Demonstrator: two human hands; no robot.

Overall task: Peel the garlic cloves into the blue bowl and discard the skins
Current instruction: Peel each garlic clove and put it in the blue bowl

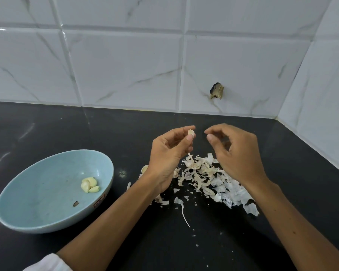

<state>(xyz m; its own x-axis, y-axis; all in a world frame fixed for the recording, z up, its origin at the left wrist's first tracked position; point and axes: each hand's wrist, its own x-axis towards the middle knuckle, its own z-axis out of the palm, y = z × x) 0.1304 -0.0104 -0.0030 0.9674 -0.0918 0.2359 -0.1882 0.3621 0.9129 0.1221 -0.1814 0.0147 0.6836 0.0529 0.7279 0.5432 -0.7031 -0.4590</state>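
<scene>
Head: three cloves (90, 184) in bowl (37, 192), one clove (191, 132) held.

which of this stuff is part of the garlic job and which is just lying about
Job: pale garlic clove in the left hand; right hand; round light-blue bowl; peeled cloves inside it; heap of white papery skins; spare clove behind the left wrist.
Lying about: small dark chip in the bowl; brown broken patch on the white tiled wall.
</scene>
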